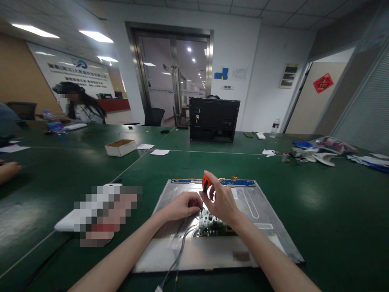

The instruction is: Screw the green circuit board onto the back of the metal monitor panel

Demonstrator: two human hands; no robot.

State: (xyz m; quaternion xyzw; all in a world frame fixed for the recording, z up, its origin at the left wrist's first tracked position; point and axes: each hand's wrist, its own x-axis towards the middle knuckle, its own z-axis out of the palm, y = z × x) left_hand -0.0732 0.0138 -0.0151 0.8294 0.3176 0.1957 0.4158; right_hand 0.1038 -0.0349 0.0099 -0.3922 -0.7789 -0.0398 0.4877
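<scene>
- The right hand (221, 199) pinches the orange handle of a small screwdriver (206, 183) between thumb and fingertips, holding it upright so the shaft, which is mostly hidden behind the fingers, points down at the circuit board (210, 225).
- The wrist is cocked back and the forearm comes in from the lower right, which keeps the tool vertical over the board.
- The left hand (183, 206) is curled, fingertips closed together right at the lower end of the screwdriver, seemingly steadying the tip or a small part there; what it grips is too small to tell.
- Its forearm crosses from the lower left, lying low over the near edge of the metal panel (267, 227).
- The circuit board sits in a recess of the metal panel, just below both hands, with its components facing up.
- Grey cables (179, 253) run from the board's left side toward the near edge of the panel and off it.
- The panel lies flat on the green surface (334, 202), its metal back up, which leaves the board open to reach.
- Left of the panel lies a white object (65, 223), partly blurred out.
- Beyond the panel stand a black monitor housing (214, 119), a small open cardboard box (120, 147) and scattered papers.
- Far right of the panel lie loose packaging and parts (322, 150).
- Far left of the panel, another person (80, 107) sits at the surface, and a separate hand (9, 169) rests at the frame's left edge.
</scene>
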